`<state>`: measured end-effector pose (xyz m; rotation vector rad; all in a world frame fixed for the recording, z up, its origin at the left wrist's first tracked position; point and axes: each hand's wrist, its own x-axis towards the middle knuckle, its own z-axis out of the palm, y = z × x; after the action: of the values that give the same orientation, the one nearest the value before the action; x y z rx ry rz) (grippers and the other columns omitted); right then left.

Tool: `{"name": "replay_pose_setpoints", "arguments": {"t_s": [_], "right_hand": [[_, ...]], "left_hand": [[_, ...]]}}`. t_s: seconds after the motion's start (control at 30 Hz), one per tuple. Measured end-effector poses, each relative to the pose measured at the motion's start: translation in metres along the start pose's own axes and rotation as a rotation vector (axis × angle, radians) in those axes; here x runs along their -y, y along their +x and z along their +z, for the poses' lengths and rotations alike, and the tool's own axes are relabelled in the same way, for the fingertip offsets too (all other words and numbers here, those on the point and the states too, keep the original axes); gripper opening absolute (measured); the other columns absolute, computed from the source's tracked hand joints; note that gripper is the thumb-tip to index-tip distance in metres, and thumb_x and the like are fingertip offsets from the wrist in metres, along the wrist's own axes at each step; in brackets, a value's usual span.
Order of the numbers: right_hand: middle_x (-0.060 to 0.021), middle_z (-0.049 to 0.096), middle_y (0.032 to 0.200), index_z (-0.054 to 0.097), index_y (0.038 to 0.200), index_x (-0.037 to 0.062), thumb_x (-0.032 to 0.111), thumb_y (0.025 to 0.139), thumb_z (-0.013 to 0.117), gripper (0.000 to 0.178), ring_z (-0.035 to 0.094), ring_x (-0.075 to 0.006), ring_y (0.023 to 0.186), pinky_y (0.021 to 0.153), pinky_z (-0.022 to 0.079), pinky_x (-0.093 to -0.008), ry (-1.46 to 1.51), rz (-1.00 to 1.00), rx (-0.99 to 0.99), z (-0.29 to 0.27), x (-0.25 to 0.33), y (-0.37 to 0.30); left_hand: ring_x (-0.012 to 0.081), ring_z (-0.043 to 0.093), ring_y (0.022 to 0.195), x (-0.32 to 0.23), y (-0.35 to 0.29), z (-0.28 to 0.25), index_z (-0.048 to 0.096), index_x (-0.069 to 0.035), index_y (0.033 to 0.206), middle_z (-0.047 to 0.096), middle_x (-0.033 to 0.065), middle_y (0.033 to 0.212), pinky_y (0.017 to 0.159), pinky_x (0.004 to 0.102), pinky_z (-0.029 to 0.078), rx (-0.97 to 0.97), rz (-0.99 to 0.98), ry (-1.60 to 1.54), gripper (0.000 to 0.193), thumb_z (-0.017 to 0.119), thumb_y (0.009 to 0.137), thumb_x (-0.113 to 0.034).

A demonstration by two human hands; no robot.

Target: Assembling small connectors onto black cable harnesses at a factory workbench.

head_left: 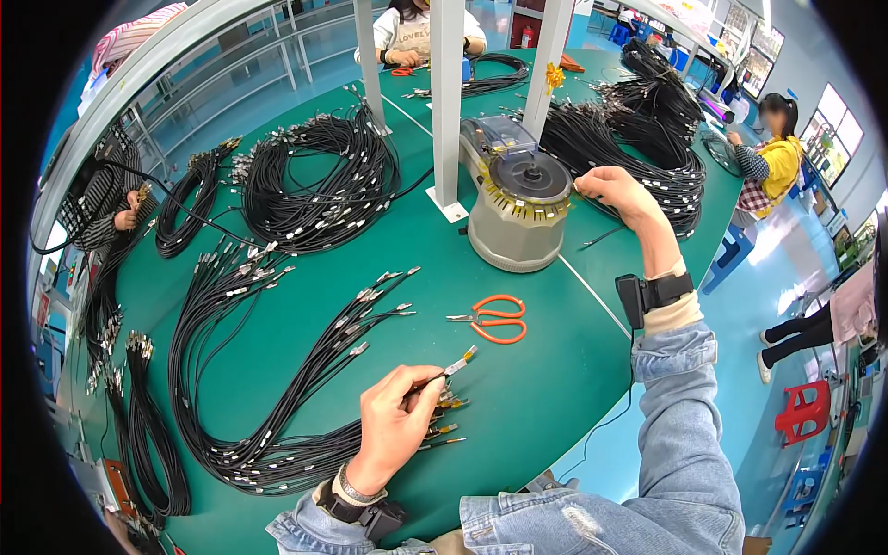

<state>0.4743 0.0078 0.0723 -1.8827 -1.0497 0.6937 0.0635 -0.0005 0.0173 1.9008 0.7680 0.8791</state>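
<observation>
My left hand [396, 421] is closed around a black cable whose silvery connector [457, 366] points up and right, with a yellow-brown tip. Below it, a bundle of similar black cables [277, 453] lies on the table, its taped ends partly behind my hand. My right hand [618, 190] reaches to a round grey tape dispenser [518, 236] with a dark top disc. Its thumb and finger pinch at the disc's rim, where short strips of yellow tape [504, 203] stick out; the pinched end is barely visible. Orange-handled scissors [495, 320] lie between my hands.
Large coils of black cable [319, 180] lie at the left, with another big pile [638, 139] at the far right. White posts [447, 111] rise from the green table [546, 388]. Other people sit around it. A red stool [803, 412] stands on the floor at right.
</observation>
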Motion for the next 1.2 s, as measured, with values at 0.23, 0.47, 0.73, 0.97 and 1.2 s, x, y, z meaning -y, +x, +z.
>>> {"name": "replay_pose_setpoints", "arguments": {"t_s": [0.23,0.47,0.73,0.97,1.2], "right_hand": [[0.004,0.054,0.073,0.062,0.078,0.0078,0.019,0.084,0.061,0.013,0.046,-0.0063,0.07,0.065,0.036,-0.0216,0.138,0.055,0.031,-0.001,-0.01,0.011],[0.003,0.051,0.073,0.057,0.078,0.0061,0.013,0.084,0.06,0.01,0.044,-0.0071,0.068,0.065,0.036,-0.0221,0.638,-0.147,-0.056,0.034,0.018,-0.041],[-0.0004,0.055,0.082,0.058,0.083,0.0014,0.003,0.082,0.063,0.005,0.051,-0.0081,0.079,0.073,0.041,-0.0235,0.873,-0.1,0.101,0.193,0.05,-0.192],[-0.0028,0.056,0.087,0.058,0.086,-0.0009,0.0,0.084,0.063,0.005,0.052,-0.0094,0.081,0.075,0.042,-0.0241,0.976,-0.179,0.058,0.232,0.039,-0.209],[-0.0047,0.057,0.087,0.058,0.086,-0.0016,-0.001,0.084,0.063,0.005,0.052,-0.0104,0.082,0.074,0.043,-0.0241,0.971,-0.201,0.014,0.234,0.043,-0.206]], "left_hand": [[0.004,0.041,0.05,-0.003,0.003,0.0,0.064,0.0,0.09,0.055,0.0015,0.066,0.045,0.0204,0.033,-0.055,0.03,-0.001,0.009,0.066,0.081,-0.001],[0.0062,0.05,0.056,-0.011,0.007,-0.003,0.065,0.001,0.087,0.06,0.0039,0.07,0.048,0.0214,0.037,-0.079,0.084,0.091,0.008,0.066,0.079,0.001],[0.0041,0.046,0.05,-0.011,0.002,0.0,0.064,0.0,0.082,0.059,0.0027,0.066,0.043,0.0195,0.033,-0.233,0.103,0.087,0.008,0.069,0.076,0.002],[0.0026,0.046,0.05,-0.013,-0.003,0.004,0.063,0.001,0.083,0.06,0.0027,0.066,0.042,0.0186,0.033,-0.265,0.12,0.037,0.009,0.069,0.076,0.003],[0.0023,0.047,0.05,-0.012,-0.004,0.003,0.063,0.001,0.083,0.06,0.0025,0.066,0.042,0.0186,0.033,-0.255,0.12,0.031,0.009,0.069,0.076,0.003]]}}
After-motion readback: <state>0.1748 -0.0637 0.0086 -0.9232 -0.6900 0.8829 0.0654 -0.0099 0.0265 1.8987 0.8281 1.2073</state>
